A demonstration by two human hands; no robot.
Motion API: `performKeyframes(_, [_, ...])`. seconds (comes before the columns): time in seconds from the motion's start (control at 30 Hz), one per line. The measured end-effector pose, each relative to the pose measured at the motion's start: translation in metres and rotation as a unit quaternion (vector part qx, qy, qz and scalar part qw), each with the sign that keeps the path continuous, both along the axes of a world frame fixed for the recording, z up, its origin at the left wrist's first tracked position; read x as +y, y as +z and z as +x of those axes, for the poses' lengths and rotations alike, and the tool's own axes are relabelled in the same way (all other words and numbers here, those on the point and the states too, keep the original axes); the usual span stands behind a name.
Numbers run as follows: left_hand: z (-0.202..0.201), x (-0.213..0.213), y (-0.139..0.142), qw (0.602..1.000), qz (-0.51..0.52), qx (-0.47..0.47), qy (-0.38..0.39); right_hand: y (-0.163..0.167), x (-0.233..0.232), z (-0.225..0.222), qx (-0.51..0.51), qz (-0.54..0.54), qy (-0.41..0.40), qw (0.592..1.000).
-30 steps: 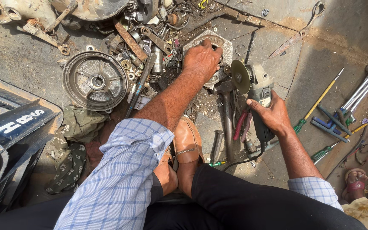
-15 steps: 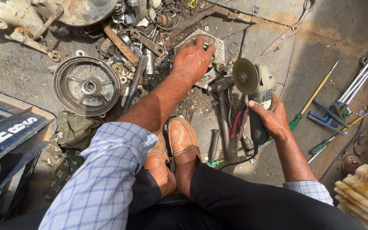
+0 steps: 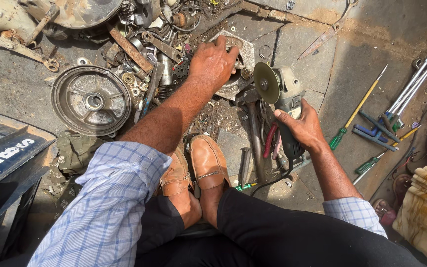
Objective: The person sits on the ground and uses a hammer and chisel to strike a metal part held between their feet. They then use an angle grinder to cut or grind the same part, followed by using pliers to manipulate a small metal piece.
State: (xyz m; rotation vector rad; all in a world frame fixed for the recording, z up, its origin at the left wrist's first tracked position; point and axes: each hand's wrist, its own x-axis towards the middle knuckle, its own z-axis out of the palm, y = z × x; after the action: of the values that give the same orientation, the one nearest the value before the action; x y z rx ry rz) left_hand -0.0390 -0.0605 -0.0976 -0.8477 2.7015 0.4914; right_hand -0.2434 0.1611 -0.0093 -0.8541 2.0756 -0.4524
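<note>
Closer now swings the angle grinder [image 3: 285,106], disc nearing the grey metal cover [image 3: 233,69]. Right hand [image 3: 300,126] stays clamped round its body; left hand [image 3: 213,62] presses flat, fingers spread, on the cover. Heavy, rigid tool, best gripped mid-body; long axis runs toward the person, disc end away.

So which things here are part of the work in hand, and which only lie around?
In use:
- left hand pressing on the metal plate
- right hand gripping the angle grinder

Lying about:
- brake drum
- green screwdriver
- red pliers
- rusty bar
- spanners
</note>
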Motion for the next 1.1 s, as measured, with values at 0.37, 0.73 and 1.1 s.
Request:
performKeyframes(0.37, [0.001, 0.000, 0.002, 0.999, -0.013, 0.031, 0.019, -0.002, -0.012, 0.003, 0.006, 0.006, 0.005, 1.000])
performKeyframes(0.73, [0.001, 0.002, 0.005, 0.999, 0.000, 0.023, 0.030, -0.005, -0.015, 0.006, -0.002, 0.055, -0.031, 0.998])
performKeyframes(1.1, [0.001, 0.001, 0.007, 0.999, 0.007, 0.021, 0.038, -0.012, -0.007, 0.000, 0.011, 0.044, -0.007, 0.999])
